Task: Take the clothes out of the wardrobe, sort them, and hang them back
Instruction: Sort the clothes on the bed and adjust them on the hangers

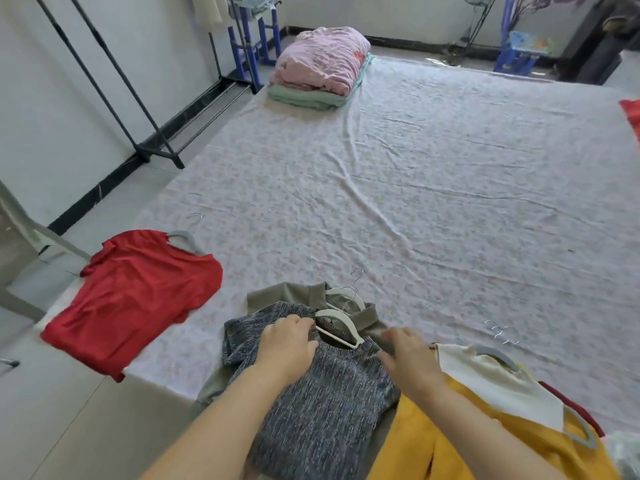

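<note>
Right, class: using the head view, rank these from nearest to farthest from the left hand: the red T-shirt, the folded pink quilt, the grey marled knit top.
1. Grey marled knit top, directly under the left hand.
2. Red T-shirt, to its left at the bed's near corner.
3. Folded pink quilt, at the bed's far end.

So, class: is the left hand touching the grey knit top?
Touching. The head view shows the left hand resting on the grey knit top.

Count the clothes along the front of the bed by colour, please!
Red: 2, the red shirt and a dark red piece peeking out
Olive top: 1
Grey knit top: 1
Yellow garment: 1
Cream garment: 1
Total: 6
</note>
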A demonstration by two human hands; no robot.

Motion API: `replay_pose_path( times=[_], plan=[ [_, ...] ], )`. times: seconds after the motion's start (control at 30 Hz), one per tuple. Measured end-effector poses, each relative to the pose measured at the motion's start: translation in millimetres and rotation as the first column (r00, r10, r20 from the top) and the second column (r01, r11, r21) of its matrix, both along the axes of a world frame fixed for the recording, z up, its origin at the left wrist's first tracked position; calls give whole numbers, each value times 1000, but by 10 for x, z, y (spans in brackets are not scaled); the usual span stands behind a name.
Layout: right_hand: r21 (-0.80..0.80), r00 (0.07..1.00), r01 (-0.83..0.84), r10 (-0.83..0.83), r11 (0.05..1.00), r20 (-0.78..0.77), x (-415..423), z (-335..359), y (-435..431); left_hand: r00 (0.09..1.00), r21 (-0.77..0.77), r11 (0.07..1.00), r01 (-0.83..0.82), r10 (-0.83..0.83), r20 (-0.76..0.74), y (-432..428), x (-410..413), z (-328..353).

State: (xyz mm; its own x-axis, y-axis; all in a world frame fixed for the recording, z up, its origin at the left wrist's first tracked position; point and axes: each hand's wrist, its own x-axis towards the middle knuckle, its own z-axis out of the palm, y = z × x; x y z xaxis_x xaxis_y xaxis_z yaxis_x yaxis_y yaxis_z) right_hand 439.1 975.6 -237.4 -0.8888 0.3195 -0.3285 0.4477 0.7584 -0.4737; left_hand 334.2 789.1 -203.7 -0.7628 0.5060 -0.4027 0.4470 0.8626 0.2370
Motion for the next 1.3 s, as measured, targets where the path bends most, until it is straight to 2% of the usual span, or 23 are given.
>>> replay_pose_path(
  times=[0.13,0.23,0.43,0.7,0.8,0.9,1.03,1.13,1.2,1.3],
  plan=[
    [0,992,115,-115,993,51,-445,-253,-365,993,-21,995,101,-100,60,-340,-568,-274],
    [-1,989,138,-138,990,62,-698,-495,-549,983,-44,984,175,-171,73,-473,-931,-539],
    [53,965,211,-217,976,147,-1001,-1228,-377,955,-31,959,283,-278,102,-371,-1360,-1252],
    [97,941,336,-339,937,21,-1209,-2299,-162,934,-12,934,357,-356,26,-42,-1586,-2270],
    [118,944,315,-324,942,63,-1145,-2530,-185,941,12,941,338,-338,10,31,-1612,-2509],
    [102,941,330,-335,938,36,-1080,-2624,-230,943,5,944,331,-331,25,45,-1626,-2647],
    [50,921,369,-358,928,-151,-1081,-2520,-212,958,82,958,276,-281,51,-12,-1613,-2657],
    [58,898,375,-348,925,-269,-1239,-2284,-95,976,209,954,217,-211,-51,6,-1688,-2558],
    [72,897,378,-346,923,-274,-1393,-2209,36,975,258,942,215,-190,-115,99,-1799,-2485],
    [94,919,367,-345,926,-192,-1568,-2316,196,975,192,956,221,-211,-75,270,-1952,-2522]
  ],
)
